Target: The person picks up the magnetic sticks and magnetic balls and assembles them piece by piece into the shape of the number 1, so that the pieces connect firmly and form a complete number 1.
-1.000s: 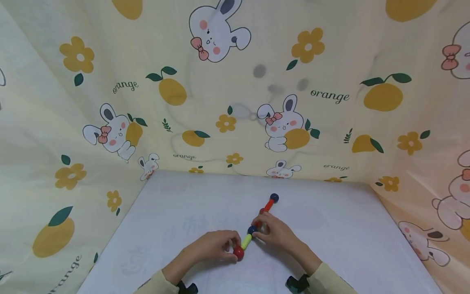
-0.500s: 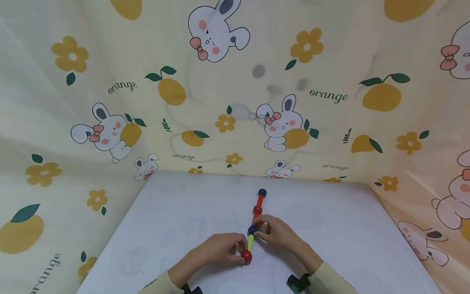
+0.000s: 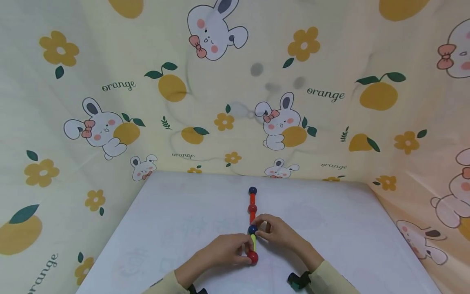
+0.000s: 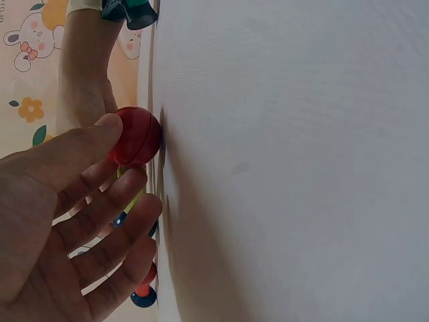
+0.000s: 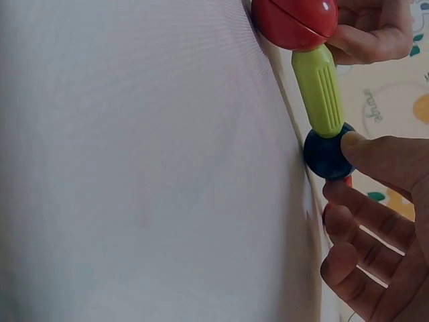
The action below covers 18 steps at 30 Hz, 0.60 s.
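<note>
A straight chain of balls and rods lies on the white table (image 3: 176, 212), pointing away from me. Its near end is a large red ball (image 3: 253, 257), pinched by my left hand (image 3: 227, 250); in the left wrist view the thumb presses on that ball's side. A ridged yellow-green rod (image 5: 319, 90) joins it to a dark blue ball (image 5: 327, 155). My right hand (image 3: 280, 233) pinches this blue ball between thumb and fingers. Beyond, a red-orange rod (image 3: 252, 217), a smaller red ball (image 3: 252, 208), another red-orange rod (image 3: 252, 199) and a far blue ball (image 3: 252, 190) follow.
A cream curtain (image 3: 205, 73) printed with rabbits, oranges and flowers surrounds the table's back and sides. Each wrist wears a dark strapped device, the right one (image 3: 299, 281) showing near the table's front.
The chain has swung from a slant into a straight line away from me. Its far end moved left, and my left hand moved right with the near red ball. The right hand stayed nearly in place.
</note>
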Each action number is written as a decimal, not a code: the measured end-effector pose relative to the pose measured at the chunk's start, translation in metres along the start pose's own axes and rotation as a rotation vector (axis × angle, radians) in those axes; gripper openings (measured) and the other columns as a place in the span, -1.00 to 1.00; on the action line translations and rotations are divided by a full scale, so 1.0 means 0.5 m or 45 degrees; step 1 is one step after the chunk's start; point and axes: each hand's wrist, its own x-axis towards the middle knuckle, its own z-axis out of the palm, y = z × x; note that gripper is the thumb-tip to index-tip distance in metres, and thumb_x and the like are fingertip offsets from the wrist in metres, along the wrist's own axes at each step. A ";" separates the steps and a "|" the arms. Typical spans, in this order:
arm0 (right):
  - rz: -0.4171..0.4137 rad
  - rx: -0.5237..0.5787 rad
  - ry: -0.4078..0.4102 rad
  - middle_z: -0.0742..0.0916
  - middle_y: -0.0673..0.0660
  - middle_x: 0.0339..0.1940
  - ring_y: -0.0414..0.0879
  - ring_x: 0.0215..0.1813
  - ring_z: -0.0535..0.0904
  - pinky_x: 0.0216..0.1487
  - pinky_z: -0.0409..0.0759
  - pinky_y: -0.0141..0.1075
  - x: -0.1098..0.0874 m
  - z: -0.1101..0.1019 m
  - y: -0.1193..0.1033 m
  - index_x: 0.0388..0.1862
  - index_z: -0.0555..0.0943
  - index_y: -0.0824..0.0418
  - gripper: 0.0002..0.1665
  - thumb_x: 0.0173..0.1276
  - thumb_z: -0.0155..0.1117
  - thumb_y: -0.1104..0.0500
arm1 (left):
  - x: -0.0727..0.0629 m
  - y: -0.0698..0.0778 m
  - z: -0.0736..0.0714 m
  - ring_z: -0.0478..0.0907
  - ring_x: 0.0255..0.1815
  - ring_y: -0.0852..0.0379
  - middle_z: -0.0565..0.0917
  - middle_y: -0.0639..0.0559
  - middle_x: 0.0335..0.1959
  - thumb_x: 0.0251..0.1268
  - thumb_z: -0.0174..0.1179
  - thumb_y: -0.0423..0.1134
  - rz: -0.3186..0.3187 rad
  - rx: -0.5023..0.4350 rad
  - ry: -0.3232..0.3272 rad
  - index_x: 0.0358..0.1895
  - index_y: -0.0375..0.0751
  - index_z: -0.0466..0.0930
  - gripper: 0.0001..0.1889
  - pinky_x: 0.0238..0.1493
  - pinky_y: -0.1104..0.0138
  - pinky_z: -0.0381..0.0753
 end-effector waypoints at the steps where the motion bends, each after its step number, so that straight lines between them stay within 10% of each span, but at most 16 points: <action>1: 0.004 0.000 -0.002 0.74 -0.08 -0.01 -0.16 -0.27 0.55 -0.26 0.56 -0.33 0.000 0.000 0.000 0.16 0.70 -0.04 -0.66 0.45 0.53 0.12 | 0.000 0.001 0.000 0.53 -0.28 0.45 0.65 0.47 -0.20 0.35 0.53 0.01 0.000 0.002 0.001 0.01 0.21 0.61 -0.70 -0.23 0.50 0.54; 18: 0.062 -0.026 0.021 0.78 -0.07 0.00 -0.17 -0.23 0.59 -0.24 0.60 -0.33 -0.009 -0.011 0.000 0.20 0.70 -0.09 -0.65 0.49 0.50 0.03 | -0.003 0.000 -0.019 0.55 -0.25 0.43 0.67 0.44 -0.19 0.38 0.50 0.03 -0.077 -0.013 0.011 -0.01 0.23 0.63 -0.74 -0.21 0.46 0.57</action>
